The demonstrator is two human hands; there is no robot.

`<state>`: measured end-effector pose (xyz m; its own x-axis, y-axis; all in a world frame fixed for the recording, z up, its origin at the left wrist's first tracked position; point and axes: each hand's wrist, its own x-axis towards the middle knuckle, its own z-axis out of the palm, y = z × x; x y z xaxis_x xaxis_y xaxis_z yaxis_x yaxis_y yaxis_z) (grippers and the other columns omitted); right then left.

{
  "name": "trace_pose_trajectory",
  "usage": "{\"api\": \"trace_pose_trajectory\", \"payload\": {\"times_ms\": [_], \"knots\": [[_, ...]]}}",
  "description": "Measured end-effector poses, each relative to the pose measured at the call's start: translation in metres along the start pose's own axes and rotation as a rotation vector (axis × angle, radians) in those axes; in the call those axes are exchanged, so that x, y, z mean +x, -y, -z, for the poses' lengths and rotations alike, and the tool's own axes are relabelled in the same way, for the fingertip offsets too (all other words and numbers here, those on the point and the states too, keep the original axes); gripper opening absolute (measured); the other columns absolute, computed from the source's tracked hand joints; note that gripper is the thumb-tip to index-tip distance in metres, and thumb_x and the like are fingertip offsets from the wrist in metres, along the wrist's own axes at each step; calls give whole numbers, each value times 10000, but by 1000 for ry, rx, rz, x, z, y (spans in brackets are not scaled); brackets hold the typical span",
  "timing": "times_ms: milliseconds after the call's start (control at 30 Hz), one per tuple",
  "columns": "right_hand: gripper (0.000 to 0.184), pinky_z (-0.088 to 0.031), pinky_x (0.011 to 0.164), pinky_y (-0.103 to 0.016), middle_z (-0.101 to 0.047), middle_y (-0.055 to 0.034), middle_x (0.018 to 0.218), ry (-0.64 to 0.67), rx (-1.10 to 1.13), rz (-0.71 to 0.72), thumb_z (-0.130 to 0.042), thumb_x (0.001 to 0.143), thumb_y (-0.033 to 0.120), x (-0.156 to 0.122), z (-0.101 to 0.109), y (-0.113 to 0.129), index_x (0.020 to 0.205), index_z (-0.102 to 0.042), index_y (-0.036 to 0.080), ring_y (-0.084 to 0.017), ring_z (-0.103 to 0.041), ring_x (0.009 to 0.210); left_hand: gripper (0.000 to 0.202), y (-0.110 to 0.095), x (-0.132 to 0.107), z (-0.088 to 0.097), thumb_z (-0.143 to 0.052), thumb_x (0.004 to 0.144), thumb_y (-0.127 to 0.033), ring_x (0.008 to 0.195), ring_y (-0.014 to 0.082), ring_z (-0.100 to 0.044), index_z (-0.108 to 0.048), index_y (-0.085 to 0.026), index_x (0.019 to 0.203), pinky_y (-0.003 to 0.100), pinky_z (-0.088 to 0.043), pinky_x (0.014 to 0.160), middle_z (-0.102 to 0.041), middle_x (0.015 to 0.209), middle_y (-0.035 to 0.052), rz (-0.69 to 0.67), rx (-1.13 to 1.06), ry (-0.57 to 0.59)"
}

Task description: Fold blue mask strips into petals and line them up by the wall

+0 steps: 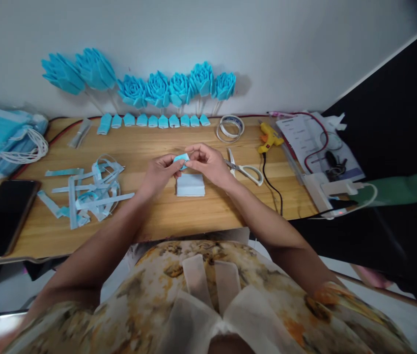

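Between my two hands is a small folded piece of blue mask fabric (181, 159), its top side light blue. My left hand (159, 171) pinches its left end between thumb and fingers. On the other end, the thumb and fingertips of my right hand (208, 162) close on the fabric. Just below my hands lies a stack of pale cut fabric pieces (190, 186). Along the back of the table runs a row of folded blue petals (152, 121), each with a pointed top. Scissors (243, 169) with white handles rest right of my right hand.
Blue fabric roses (157, 89) on stems lean against the wall. Tape rolls (230, 129) and a yellow glue gun (268, 137) lie at right, near a power strip (320, 194). Fabric scraps (94, 189), a phone (5, 216) and bagged masks (4, 140) occupy the left.
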<state>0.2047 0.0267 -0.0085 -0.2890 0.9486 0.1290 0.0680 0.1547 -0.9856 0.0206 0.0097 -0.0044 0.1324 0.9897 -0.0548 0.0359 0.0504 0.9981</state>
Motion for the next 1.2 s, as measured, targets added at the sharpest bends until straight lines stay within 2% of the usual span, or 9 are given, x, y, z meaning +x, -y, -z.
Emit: {"api": "trace_pose_trajectory", "payload": {"times_ms": [367, 567, 733, 833, 967, 1200], "knots": [[370, -461, 737, -281, -706, 15, 820, 14, 11, -20, -800, 762, 449, 0, 1, -4, 1022, -723, 196, -130, -607, 748, 279, 1, 0, 0, -750, 754, -424, 552, 99, -517, -658, -178, 660, 233, -405, 568, -605, 571, -17, -39, 11, -5], [353, -408, 649, -258, -641, 35, 735, 0, -2, -26, -806, 744, 503, 0, 1, -1, 808, -647, 195, -107, -522, 664, 261, 2, 0, 0, -774, 757, -410, 549, 99, -527, -670, -182, 685, 233, -421, 569, -609, 577, -20, -53, 12, 16], [401, -420, 661, -263, -603, 37, 719, -12, 0, -22, -769, 760, 570, 1, 0, 4, 787, -605, 205, -110, -503, 670, 393, 1, 1, 0, -766, 775, -567, 557, 118, -560, -681, -188, 709, 249, -461, 580, -641, 601, 8, -22, -44, 71], [384, -428, 669, -265, -604, 34, 726, -9, -12, -20, -760, 769, 557, 0, 0, 5, 792, -604, 207, -113, -505, 675, 463, -2, 0, 0, -784, 730, -640, 555, 122, -557, -677, -190, 726, 251, -462, 568, -635, 603, 9, -10, -25, 67], [341, -425, 678, -265, -597, 36, 722, -15, -21, -10, -743, 788, 517, -1, 1, 4, 788, -617, 200, -108, -493, 665, 442, -6, 0, -1, -844, 660, -585, 566, 115, -549, -660, -187, 712, 243, -467, 570, -647, 617, 1, -11, 20, 57], [313, -430, 688, -266, -625, 24, 750, -19, -41, -1, -702, 817, 504, -1, 2, 6, 806, -631, 199, -118, -519, 692, 326, -7, -1, -2, -810, 687, -472, 539, 109, -538, -665, -181, 716, 235, -455, 549, -625, 583, -11, -4, -32, 39]]}}
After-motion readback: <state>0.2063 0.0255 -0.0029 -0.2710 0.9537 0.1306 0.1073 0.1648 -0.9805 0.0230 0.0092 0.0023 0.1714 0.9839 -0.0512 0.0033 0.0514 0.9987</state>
